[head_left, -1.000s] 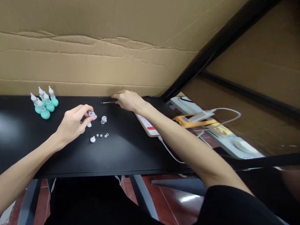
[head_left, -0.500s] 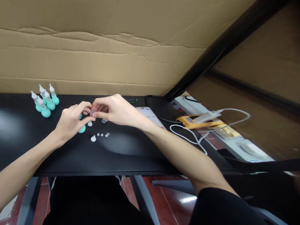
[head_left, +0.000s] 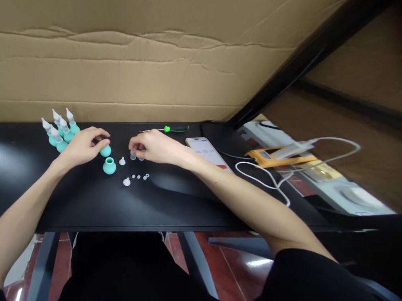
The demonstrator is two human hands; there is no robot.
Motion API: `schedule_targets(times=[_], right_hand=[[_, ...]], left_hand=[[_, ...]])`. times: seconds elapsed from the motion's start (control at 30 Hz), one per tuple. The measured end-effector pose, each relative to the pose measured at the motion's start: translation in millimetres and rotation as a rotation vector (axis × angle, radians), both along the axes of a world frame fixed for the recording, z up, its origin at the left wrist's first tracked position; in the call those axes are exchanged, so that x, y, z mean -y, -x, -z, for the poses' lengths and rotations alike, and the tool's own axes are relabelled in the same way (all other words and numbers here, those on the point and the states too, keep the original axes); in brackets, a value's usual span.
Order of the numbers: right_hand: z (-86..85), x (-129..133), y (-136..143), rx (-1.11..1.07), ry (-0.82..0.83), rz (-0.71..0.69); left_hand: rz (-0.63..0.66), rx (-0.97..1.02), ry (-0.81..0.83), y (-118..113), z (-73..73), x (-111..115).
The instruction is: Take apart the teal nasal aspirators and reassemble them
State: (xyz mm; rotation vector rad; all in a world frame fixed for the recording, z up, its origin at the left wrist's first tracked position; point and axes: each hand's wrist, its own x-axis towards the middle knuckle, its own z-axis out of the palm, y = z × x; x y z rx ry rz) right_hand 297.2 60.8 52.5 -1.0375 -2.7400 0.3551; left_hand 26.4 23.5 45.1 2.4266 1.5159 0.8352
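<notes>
My right hand (head_left: 150, 145) pinches a small clear cup (head_left: 133, 154) just above the black table; another clear piece (head_left: 141, 156) lies beside it, partly under the fingers. With its fingers curved and apart, my left hand (head_left: 87, 145) hovers at a teal bulb (head_left: 105, 151), whose top it partly hides. In front of that stands a second teal bulb (head_left: 109, 166) with an open neck. White pointed caps (head_left: 122, 161) and several small discs (head_left: 138, 176) lie to the right of the bulbs. Several teal bulbs with clear and white tops (head_left: 64, 128) stand upright at the back left.
A green and black screwdriver (head_left: 171, 129) lies at the back. Right of my right hand is a phone (head_left: 206, 152) with a lit screen. White cable (head_left: 255, 179) and a yellow holder (head_left: 268, 158) are at the right. A cardboard wall (head_left: 134, 78) rises behind the table (head_left: 163, 207).
My hands, together half a second ago, have moved apart. The left went left and opened; the right moved right to the clear pieces. The teal bulbs and screwdriver show more fully.
</notes>
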Motion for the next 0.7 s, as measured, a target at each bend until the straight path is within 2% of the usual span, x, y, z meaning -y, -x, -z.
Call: schedule_targets(times=[0.13,0.43,0.7], right_hand=[[-1.0,0,-2,0.046,-0.008,0.014],[-1.6,-3,-4,0.037,0.06,-0.019],[-4.7,0,-3,0.069,0.052,-0.002]], left_hand=[[0.055,-0.019,0.083,3,3.9,-3],[0.055,0.007,0.171,1,-4.9,1],[0.099,-0.004,0.191,2,-8.3,1]])
